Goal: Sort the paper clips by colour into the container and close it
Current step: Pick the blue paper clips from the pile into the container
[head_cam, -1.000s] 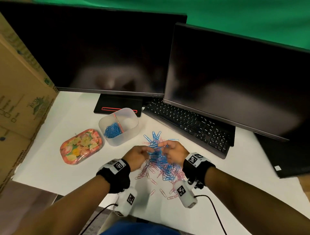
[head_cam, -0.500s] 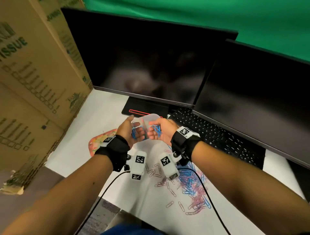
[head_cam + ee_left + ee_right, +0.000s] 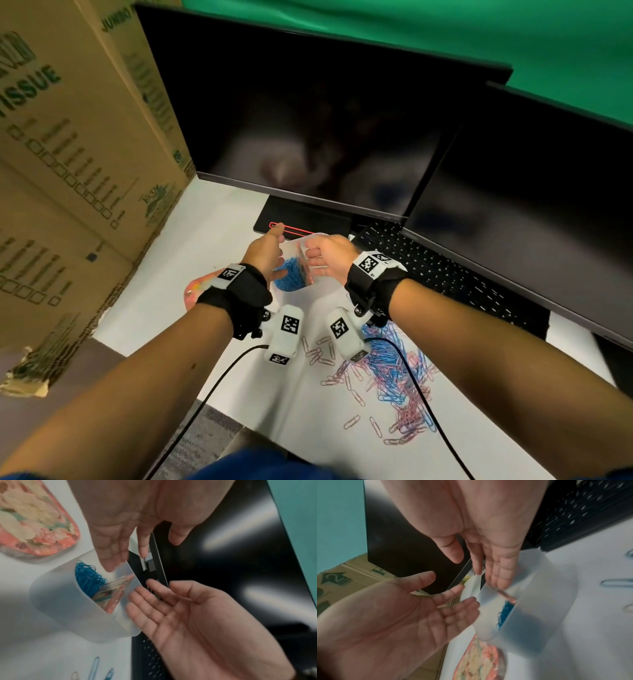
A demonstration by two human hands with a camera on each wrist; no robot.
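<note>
A translucent white container (image 3: 317, 286) stands in front of the monitor stand. A pink divider (image 3: 118, 592) splits it, and a heap of blue clips (image 3: 89, 577) fills its left compartment. My left hand (image 3: 265, 251) hovers over the left rim and my right hand (image 3: 323, 255) over the right rim. Both palms face each other with fingers straight and nothing in them. The wrist views confirm this for the left hand (image 3: 120, 545) and the right hand (image 3: 496, 563). A mixed pile of blue and pink paper clips (image 3: 394, 377) lies on the white table near my right forearm.
The floral lid (image 3: 34, 520) lies just left of the container. A black keyboard (image 3: 445, 274) and two dark monitors (image 3: 308, 120) stand behind and to the right. Cardboard boxes (image 3: 68, 154) wall off the left side. Wrist cables trail over the table's front edge.
My hands left the pile with blue clips, went to the container, and now have spread open with nothing in them. The view has swung left.
</note>
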